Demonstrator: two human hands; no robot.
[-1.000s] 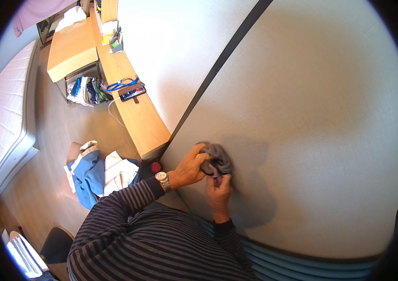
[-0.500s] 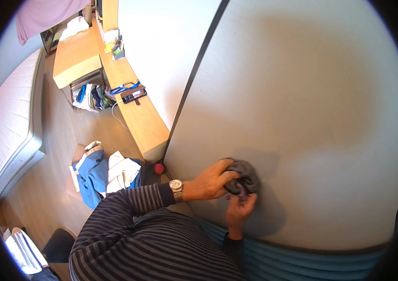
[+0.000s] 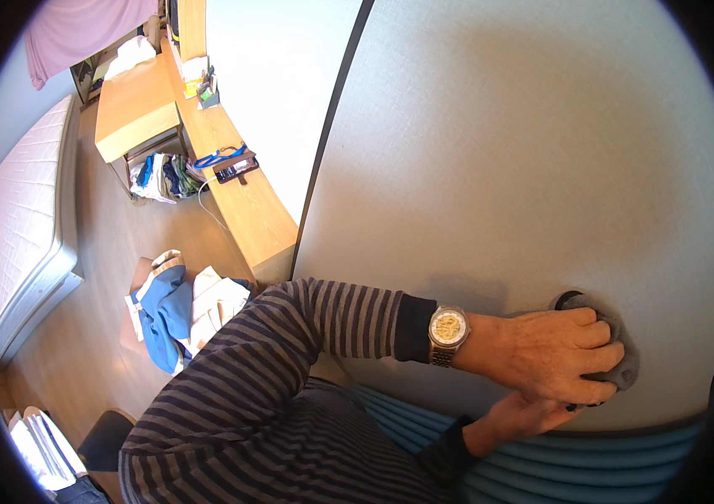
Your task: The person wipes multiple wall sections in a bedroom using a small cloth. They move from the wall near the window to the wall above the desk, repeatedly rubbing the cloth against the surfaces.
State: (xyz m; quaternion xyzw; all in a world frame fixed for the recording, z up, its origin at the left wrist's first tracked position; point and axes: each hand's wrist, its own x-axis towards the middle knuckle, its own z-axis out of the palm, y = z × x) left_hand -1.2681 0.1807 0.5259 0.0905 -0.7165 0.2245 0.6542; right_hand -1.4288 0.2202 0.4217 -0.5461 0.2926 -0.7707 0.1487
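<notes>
A bunched grey cloth (image 3: 628, 366) with black edging, sock-like in look, is against the pale grey panel. My left hand (image 3: 546, 353) lies over it, with the fingers curled round its near side. Below and partly behind that hand, my right hand (image 3: 516, 418) pinches at the cloth's lower dark edge. Its fingertips are largely hidden. Most of the cloth is covered by the left hand, and only its top and right side show.
The large grey panel (image 3: 474, 168) has a dark border, with teal ribbed material (image 3: 558, 470) below. To the left are a wooden desk (image 3: 243, 206) with a phone, heaped clothes (image 3: 168, 307) on the floor, folded clothes (image 3: 168, 175) under a small table, and a mattress (image 3: 25, 202).
Both hands have moved to the right across the panel, carrying the grey cloth. My left hand now covers it from above, where before it gripped the cloth's upper left side.
</notes>
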